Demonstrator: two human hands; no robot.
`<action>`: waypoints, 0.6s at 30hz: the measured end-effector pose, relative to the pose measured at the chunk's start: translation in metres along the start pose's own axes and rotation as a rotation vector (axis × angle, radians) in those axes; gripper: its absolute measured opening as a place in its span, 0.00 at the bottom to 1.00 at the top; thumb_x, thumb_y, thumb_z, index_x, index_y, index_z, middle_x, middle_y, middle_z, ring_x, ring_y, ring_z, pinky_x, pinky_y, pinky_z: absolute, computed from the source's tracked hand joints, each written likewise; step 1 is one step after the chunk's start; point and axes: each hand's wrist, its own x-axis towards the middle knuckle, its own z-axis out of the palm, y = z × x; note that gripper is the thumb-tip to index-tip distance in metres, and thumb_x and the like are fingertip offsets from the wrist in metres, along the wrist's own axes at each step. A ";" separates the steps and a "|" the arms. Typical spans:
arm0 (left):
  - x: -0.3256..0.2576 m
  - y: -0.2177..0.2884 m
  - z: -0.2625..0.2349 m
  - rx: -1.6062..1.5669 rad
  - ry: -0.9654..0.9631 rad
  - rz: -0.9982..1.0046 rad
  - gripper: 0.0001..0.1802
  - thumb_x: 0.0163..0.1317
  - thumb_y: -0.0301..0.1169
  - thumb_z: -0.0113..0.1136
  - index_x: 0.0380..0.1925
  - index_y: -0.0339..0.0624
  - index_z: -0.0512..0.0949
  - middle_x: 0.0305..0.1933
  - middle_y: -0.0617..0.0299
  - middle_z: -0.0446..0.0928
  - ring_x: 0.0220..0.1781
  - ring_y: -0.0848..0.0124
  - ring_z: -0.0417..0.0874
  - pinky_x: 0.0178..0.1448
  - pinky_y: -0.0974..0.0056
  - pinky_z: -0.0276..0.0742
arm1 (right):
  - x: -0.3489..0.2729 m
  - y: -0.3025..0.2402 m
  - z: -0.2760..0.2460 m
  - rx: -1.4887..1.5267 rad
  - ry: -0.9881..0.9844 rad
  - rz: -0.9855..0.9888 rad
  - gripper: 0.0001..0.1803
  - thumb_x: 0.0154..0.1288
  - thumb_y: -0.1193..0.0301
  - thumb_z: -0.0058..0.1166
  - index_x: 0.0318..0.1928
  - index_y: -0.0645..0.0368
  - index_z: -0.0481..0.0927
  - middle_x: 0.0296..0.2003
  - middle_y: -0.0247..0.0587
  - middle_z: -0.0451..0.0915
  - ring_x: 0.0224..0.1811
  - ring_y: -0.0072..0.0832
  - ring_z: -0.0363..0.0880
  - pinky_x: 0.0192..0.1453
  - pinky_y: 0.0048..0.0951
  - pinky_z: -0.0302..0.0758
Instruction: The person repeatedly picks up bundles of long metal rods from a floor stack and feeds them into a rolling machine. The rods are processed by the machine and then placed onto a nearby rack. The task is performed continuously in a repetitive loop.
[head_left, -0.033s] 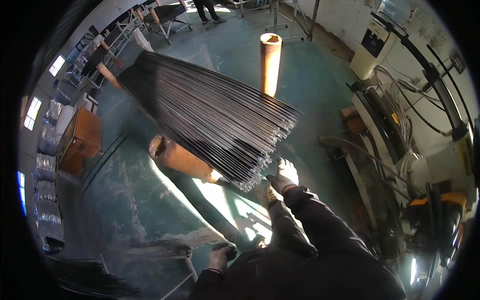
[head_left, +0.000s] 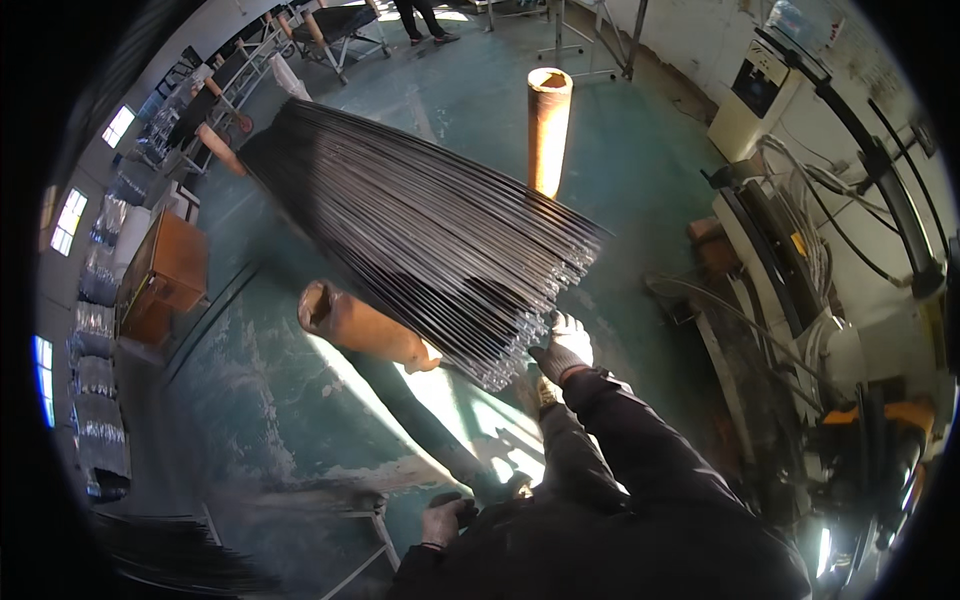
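Rod bundle (head_left: 430,240) far end hidden

A worn green-painted concrete floor (head_left: 300,400) carries everything here. A large bundle of long thin metal rods (head_left: 430,230) lies slanted above it, resting on a rusty brown tube (head_left: 365,328) that lies beneath its near end. A second rusty tube (head_left: 549,130) rises upright just behind the bundle. To the left, an orange-brown cabinet (head_left: 165,270) stands on the floor.
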 end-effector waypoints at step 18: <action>0.066 0.242 0.201 0.007 0.251 0.146 0.19 0.73 0.21 0.64 0.62 0.26 0.78 0.55 0.45 0.88 0.56 0.58 0.92 0.63 0.54 0.90 | 0.217 -0.035 0.143 -0.596 -0.221 -0.077 0.66 0.76 0.30 0.51 0.87 0.78 0.48 0.71 0.73 0.73 0.84 0.60 0.64 0.87 0.73 0.55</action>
